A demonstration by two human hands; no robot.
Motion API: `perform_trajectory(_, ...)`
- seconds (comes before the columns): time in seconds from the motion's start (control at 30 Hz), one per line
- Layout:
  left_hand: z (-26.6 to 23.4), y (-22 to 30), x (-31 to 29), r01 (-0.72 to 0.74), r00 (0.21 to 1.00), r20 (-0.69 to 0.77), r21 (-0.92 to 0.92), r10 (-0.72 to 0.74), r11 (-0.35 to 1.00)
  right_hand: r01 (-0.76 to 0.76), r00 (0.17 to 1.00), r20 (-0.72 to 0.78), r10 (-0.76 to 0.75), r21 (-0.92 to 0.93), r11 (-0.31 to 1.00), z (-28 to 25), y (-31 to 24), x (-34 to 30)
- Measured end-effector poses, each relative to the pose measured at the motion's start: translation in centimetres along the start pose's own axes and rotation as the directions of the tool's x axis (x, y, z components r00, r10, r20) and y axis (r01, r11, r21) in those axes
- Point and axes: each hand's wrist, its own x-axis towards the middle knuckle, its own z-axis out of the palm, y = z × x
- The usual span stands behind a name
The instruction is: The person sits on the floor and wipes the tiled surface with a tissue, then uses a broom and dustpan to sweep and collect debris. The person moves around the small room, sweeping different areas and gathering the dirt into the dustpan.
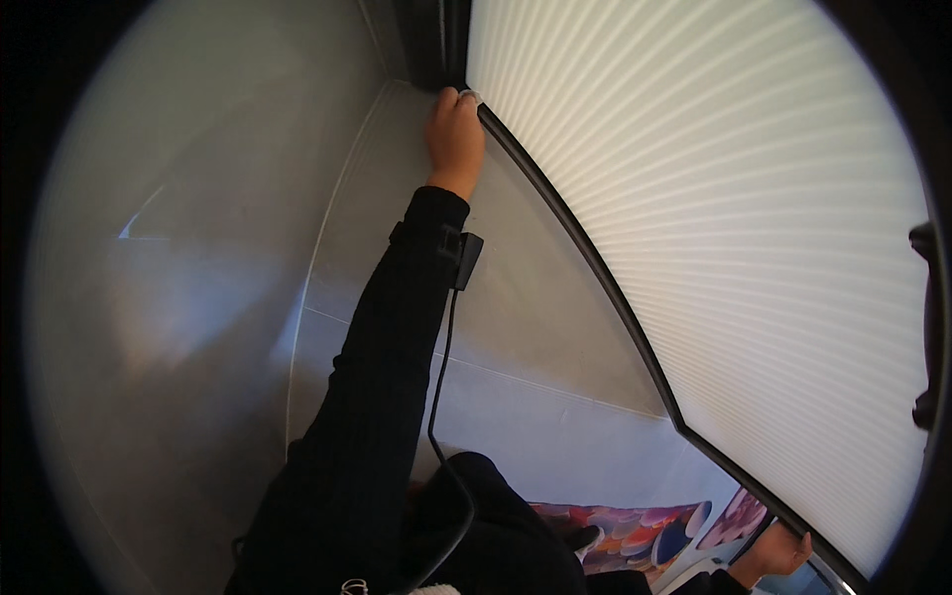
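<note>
A large white ribbed panel (714, 248) with a black frame fills the right side, its lower edge running diagonally down to the right. At the upper end of that edge, by a dark upright post (431, 40), my left hand (456, 139) is closed against the frame. A small bit of white material, perhaps cloth, shows at its fingertips; most of it is hidden. Down at the lower right, my right hand (778, 553) is at the black frame, thumb raised and the other fingers partly hidden; it seems to grip the frame's edge.
Grey tiled wall (198, 278) rises on the left and meets grey floor tiles (555, 307). A black cable (433, 397) hangs from a small black device (468, 261) on my left wrist. A colourful patterned mat (635, 531) lies near my feet. Dark fittings (924, 327) sit at the panel's right side.
</note>
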Motion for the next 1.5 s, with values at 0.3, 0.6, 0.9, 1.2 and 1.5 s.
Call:
perform_trajectory(0.3, -5.0, 16.1, -17.4, -0.442, 0.853, 0.374, 0.146, 0.365, 0.885, -0.037, 0.994, 0.106, 0.032, 0.045, 0.998, 1.2, -1.9, -0.2)
perform_trajectory(0.6, -7.6, 23.0, -25.2, 0.866, 0.304, 0.868, -0.423, 0.392, 0.266, -0.024, 0.990, 0.140, 0.022, 0.009, 1.000, 3.6, -1.5, -0.5)
perform_trajectory(0.9, -17.3, 14.8, -14.7, 0.972, -0.065, 0.946, 0.132, 0.318, -0.195, -0.265, 0.835, -0.544, 0.083, -0.264, 0.927, 12.5, 16.5, -8.9)
perform_trajectory(1.2, -17.5, 14.2, -15.8, 0.984, -0.027, 0.932, 0.089, 0.361, -0.155, -0.548, 0.799, -0.050, 0.599, -0.471, 0.691, 22.8, 27.1, -6.1)
perform_trajectory(1.5, -21.0, 12.7, -18.3, 0.374, 0.575, 0.730, -0.636, 0.368, 0.675, -0.472, 0.796, 0.007, 0.605, -0.618, 0.628, 19.9, 28.9, -8.9)
